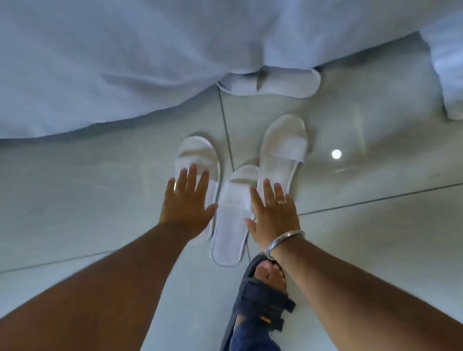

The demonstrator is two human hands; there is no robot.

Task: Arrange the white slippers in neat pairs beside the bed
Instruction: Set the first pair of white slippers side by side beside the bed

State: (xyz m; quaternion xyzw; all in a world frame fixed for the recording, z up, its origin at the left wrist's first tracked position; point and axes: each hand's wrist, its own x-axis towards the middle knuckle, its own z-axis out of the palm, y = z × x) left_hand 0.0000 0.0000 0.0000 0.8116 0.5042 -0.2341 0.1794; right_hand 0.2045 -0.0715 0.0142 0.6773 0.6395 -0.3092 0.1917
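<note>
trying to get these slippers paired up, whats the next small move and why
Probably slide the middle slipper forward, level with the left slipper. It sits further back, between both open hands (left hand, right hand), neither with a grip on anything.

A bedroom, likely a hotel room; a bed draped in white sheets (96, 54) overhangs a glossy pale tiled floor (385, 243). Thin white open-toe slippers (232, 217) of the disposable guest kind lie beside it.

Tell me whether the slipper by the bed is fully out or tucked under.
Partly tucked under: the sheet drapes over the far slipper, hiding one end.
</note>
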